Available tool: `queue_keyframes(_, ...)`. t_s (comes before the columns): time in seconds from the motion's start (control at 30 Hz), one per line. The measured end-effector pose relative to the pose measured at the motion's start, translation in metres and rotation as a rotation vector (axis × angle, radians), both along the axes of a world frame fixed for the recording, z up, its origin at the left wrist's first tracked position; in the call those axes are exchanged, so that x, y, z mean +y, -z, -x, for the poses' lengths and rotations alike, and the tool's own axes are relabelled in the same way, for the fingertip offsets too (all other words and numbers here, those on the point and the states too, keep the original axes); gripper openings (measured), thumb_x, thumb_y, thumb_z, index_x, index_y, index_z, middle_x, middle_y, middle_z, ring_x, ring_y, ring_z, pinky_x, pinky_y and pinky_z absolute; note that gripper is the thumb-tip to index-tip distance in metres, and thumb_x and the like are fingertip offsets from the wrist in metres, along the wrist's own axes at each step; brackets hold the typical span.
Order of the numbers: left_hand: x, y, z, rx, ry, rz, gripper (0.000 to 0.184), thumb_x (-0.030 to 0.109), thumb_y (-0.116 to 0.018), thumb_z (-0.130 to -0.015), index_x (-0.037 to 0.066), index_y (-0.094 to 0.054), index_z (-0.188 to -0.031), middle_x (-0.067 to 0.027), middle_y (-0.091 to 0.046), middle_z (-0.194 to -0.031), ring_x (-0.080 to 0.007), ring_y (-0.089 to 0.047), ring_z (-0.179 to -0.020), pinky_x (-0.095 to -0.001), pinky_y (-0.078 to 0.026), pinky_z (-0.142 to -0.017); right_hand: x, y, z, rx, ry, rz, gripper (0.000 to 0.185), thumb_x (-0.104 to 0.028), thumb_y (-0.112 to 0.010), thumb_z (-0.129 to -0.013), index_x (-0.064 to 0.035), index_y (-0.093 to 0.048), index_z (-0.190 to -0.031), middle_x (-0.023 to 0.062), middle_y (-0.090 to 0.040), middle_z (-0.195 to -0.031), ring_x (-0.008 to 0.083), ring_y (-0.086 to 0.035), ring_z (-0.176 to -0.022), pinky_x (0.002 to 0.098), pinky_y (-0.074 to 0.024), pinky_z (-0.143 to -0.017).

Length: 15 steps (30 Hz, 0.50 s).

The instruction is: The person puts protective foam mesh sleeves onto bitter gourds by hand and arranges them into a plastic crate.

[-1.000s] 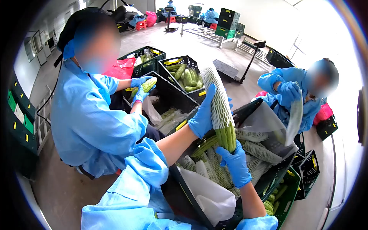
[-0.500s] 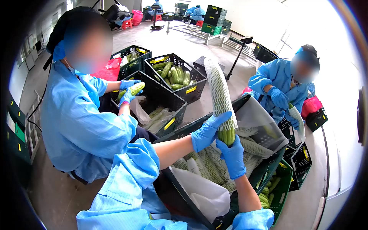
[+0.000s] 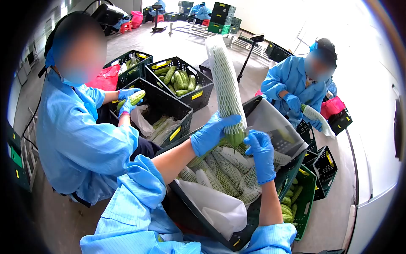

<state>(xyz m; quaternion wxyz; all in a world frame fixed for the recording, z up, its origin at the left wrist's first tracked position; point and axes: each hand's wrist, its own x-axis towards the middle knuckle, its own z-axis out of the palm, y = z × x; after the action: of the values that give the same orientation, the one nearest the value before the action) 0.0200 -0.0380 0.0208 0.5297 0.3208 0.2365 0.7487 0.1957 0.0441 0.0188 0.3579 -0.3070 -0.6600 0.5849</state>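
Note:
In front of me a long green gourd (image 3: 235, 139) stands tilted, nearly all covered by a white foam net sleeve (image 3: 225, 80); only its lower end is bare. My left hand (image 3: 215, 132), in a blue glove, is wrapped round the sleeved gourd near that end. My right hand (image 3: 260, 154), also gloved, is just right of the bare end with its fingers curled in a pinch; whether they hold the net's edge I cannot make out. Beneath both hands, a dark crate (image 3: 292, 167) with a white liner (image 3: 224, 213) holds several net-sleeved gourds (image 3: 224, 171).
A co-worker (image 3: 84, 135) on the left holds a bare gourd (image 3: 134, 98). Another person (image 3: 300, 80), at right, handles a sleeved gourd (image 3: 315, 115). A green crate (image 3: 308, 203) of bare gourds stands at lower right; a black crate (image 3: 202, 95) of gourds is farther back.
My right hand has come off the gourd's lower end and moved slightly right. The net sleeve now reaches farther down over the gourd. My view has shifted a little to the right.

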Motion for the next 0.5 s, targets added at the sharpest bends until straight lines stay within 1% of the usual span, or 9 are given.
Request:
queue_keyframes(0.03,0.000,-0.002,0.002,-0.041,0.026,-0.014,0.043,0.021,-0.069,-0.087,0.003,-0.052,-0.122,-0.0099,-0.063,-0.107,-0.0202,-0.064,-0.098,-0.0361,-0.053,-0.090,0.004,0.004,0.001,0.041,0.067,-0.088,0.039,-0.015,-0.072,-0.088,-0.0060,-0.058,-0.123,-0.0001,-0.064,-0.098,0.0028,-0.054,-0.073,0.0210,-0.0481,-0.064)
queue_keyframes(0.13,-0.001,-0.002,0.002,-0.157,0.108,-0.001,0.042,0.022,-0.066,-0.088,0.002,-0.052,-0.123,-0.0127,-0.065,-0.108,-0.0235,-0.065,-0.097,-0.0379,-0.053,-0.090,-0.002,0.001,0.001,0.011,0.071,-0.422,0.048,-0.014,-0.071,-0.088,-0.0104,-0.054,-0.133,0.0012,-0.061,-0.110,0.0028,-0.052,-0.075,0.0199,-0.0478,-0.068)
queue_keyframes(0.17,0.001,0.002,0.003,-0.194,0.139,0.009,0.042,0.022,-0.066,-0.089,0.002,-0.053,-0.123,-0.0128,-0.065,-0.107,-0.0238,-0.066,-0.096,-0.0380,-0.053,-0.090,-0.004,0.002,0.003,-0.014,0.028,-0.388,0.055,-0.010,-0.068,-0.090,-0.0149,-0.049,-0.141,0.0012,-0.059,-0.118,0.0031,-0.051,-0.073,0.0204,-0.0484,-0.071)
queue_keyframes(0.2,0.002,0.003,0.002,-0.232,0.169,0.019,0.041,0.022,-0.065,-0.089,0.002,-0.053,-0.122,-0.0129,-0.065,-0.107,-0.0241,-0.066,-0.096,-0.0382,-0.053,-0.090,-0.006,0.003,0.004,0.004,-0.006,-0.376,0.054,-0.009,-0.067,-0.090,-0.0148,-0.049,-0.141,0.0012,-0.059,-0.119,0.0033,-0.051,-0.074,0.0206,-0.0487,-0.072)
queue_keyframes(0.27,0.001,0.005,0.001,-0.221,0.188,0.061,0.040,0.020,-0.064,-0.088,0.002,-0.054,-0.123,-0.0131,-0.066,-0.106,-0.0234,-0.066,-0.096,-0.0378,-0.053,-0.090,-0.009,0.005,0.007,0.037,-0.078,-0.354,0.054,-0.007,-0.065,-0.091,-0.0148,-0.048,-0.142,0.0011,-0.059,-0.119,0.0037,-0.052,-0.076,0.0212,-0.0492,-0.074)
queue_keyframes(0.3,-0.001,0.006,0.002,-0.204,0.212,0.103,0.041,0.020,-0.064,-0.088,0.002,-0.054,-0.123,-0.0129,-0.066,-0.106,-0.0229,-0.066,-0.096,-0.0376,-0.053,-0.090,-0.007,0.013,0.010,0.080,-0.080,-0.355,0.051,-0.003,-0.061,-0.093,-0.0150,-0.049,-0.141,0.0000,-0.059,-0.119,0.0045,-0.053,-0.079,0.0219,-0.0499,-0.077)
queue_keyframes(0.4,-0.002,0.009,-0.003,-0.133,0.230,0.159,0.042,0.020,-0.063,-0.088,0.001,-0.054,-0.124,-0.0122,-0.066,-0.106,-0.0213,-0.066,-0.095,-0.0367,-0.053,-0.089,-0.001,0.024,0.005,0.047,-0.081,-0.335,0.043,-0.003,-0.062,-0.092,-0.0121,-0.057,-0.134,0.0027,-0.063,-0.114,0.0068,-0.058,-0.083,0.0247,-0.0513,-0.079)
queue_keyframes(0.5,0.003,0.015,-0.007,-0.081,0.255,0.200,0.043,0.020,-0.063,-0.088,0.001,-0.054,-0.125,-0.0119,-0.066,-0.106,-0.0208,-0.066,-0.094,-0.0360,-0.053,-0.088,0.001,0.028,0.002,-0.068,0.077,-0.671,0.034,-0.003,-0.065,-0.089,-0.0085,-0.065,-0.123,0.0075,-0.068,-0.102,0.0118,-0.064,-0.083,0.0286,-0.0527,-0.078)
